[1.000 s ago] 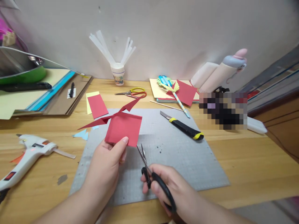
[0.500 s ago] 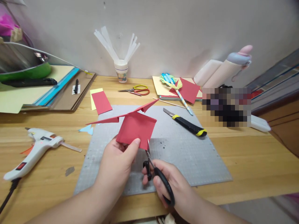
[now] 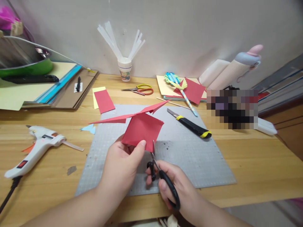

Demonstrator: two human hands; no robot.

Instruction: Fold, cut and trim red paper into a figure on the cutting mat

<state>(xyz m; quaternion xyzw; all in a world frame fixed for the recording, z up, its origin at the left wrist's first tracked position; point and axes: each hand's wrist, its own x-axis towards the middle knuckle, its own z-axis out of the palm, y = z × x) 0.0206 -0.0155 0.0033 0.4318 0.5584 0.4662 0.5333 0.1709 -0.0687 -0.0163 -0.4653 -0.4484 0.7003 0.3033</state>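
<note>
Folded red paper is pinched in my left hand, thumb on top and fingers behind. Long pointed strips of the paper spread left and right at its far edge. My right hand grips black-handled scissors, fingers through the loops. The scissor blades are parted at the paper's lower right corner, one blade showing in front. Both hands are above a grey cutting mat. A utility knife with a black and yellow handle lies on the mat to the right.
A white glue gun lies at left. Behind the mat are red and yellow paper pieces, yellow-and-red-handled scissors, a cup of clear sticks and a paper flower. Brown boards lie at left back.
The view has shifted slightly. The red paper has tilted a little in my left hand, and the scissors stay at its corner.
</note>
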